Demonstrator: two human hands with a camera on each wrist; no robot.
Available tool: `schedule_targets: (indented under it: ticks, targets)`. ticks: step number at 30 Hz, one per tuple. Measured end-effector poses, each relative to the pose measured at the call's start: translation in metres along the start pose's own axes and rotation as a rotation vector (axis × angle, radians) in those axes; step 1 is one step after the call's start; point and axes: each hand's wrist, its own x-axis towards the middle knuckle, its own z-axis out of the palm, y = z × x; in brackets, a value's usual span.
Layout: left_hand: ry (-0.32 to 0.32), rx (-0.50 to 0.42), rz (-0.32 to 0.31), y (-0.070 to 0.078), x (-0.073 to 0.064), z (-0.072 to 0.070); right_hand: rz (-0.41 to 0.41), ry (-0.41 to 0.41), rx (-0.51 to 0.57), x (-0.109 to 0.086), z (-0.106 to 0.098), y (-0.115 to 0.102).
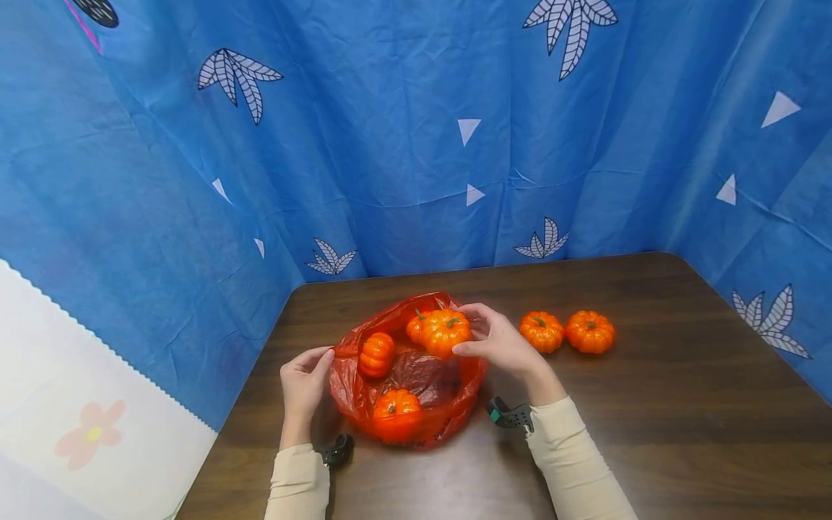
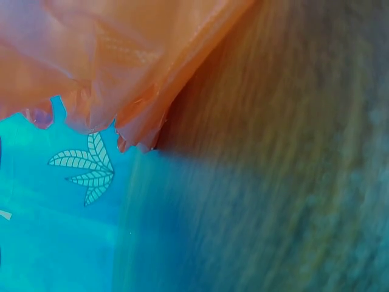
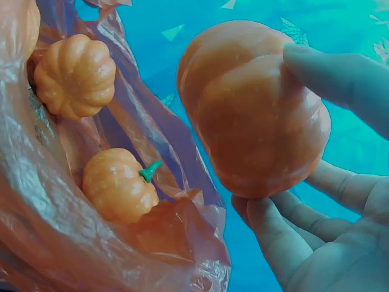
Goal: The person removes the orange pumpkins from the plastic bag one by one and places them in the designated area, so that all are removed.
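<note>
The left hand [image 1: 302, 381] pinched the red bag [image 1: 344, 386] at its left; the right hand [image 1: 503, 345], fingers curved, gripped a pumpkin [image 1: 445, 335].

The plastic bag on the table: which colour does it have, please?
The bag is red and see-through, clearest in the head view.

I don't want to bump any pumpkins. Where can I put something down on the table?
The biggest bare patch of table lies between the right sleeve, the two loose pumpkins and the curtain. A strip behind those pumpkins is bare too. It's crowded around the red bag: pumpkins inside, left hand pinching its edge, right hand holding another pumpkin.
</note>
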Motion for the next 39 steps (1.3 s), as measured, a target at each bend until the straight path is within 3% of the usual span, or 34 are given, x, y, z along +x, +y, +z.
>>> schedule_targets:
  ticks: [6,13,19,39]
  targets:
    - [0.011,-0.006,-0.023,0.000,0.000,0.000,0.011,0.023,0.009,-0.002,-0.006,0.001]
    - [0.019,-0.006,0.059,-0.002,0.000,0.001,-0.043,0.038,0.081,-0.005,-0.018,0.003]
    - [0.021,-0.006,0.066,-0.002,0.000,0.002,-0.028,0.092,0.091,-0.010,-0.031,0.007]
    - [0.016,-0.008,0.061,-0.002,-0.002,0.001,0.050,0.237,0.006,-0.026,-0.059,0.002]
